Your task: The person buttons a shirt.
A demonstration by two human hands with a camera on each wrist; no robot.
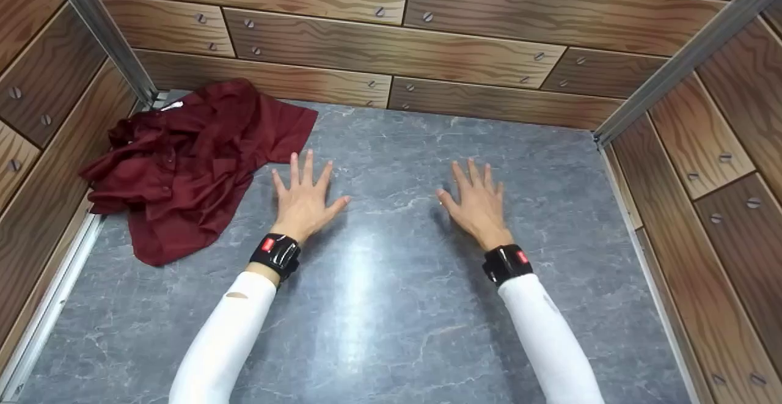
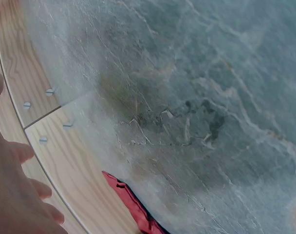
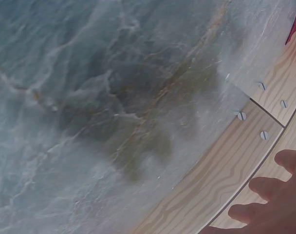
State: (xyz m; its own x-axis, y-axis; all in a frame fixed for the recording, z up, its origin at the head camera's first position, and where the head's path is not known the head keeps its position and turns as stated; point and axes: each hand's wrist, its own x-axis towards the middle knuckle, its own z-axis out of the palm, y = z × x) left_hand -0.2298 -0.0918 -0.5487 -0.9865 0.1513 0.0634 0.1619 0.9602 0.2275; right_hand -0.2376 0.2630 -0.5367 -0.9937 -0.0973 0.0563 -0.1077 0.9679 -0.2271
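Observation:
A dark red buttoned shirt (image 1: 183,165) lies crumpled at the far left, its right part reaching close to my left fingertips in the head view. My left hand (image 1: 302,205) is spread palm down over the grey marbled surface (image 1: 391,306), fingers straight and holding nothing. To the right, my right hand (image 1: 479,205) is spread the same way, also with nothing in it. In the left wrist view a corner of the red shirt (image 2: 133,207) shows at the bottom, beyond the left hand (image 2: 21,190). The right hand's fingers (image 3: 262,187) appear at the lower right of the right wrist view.
Wood-patterned panels (image 1: 342,43) with printed screws wall the back and both sides. Metal corner posts (image 1: 684,55) stand at the back left and back right. A small white piece (image 1: 172,106) shows at the shirt's upper left. Black bands (image 1: 276,252) circle both wrists.

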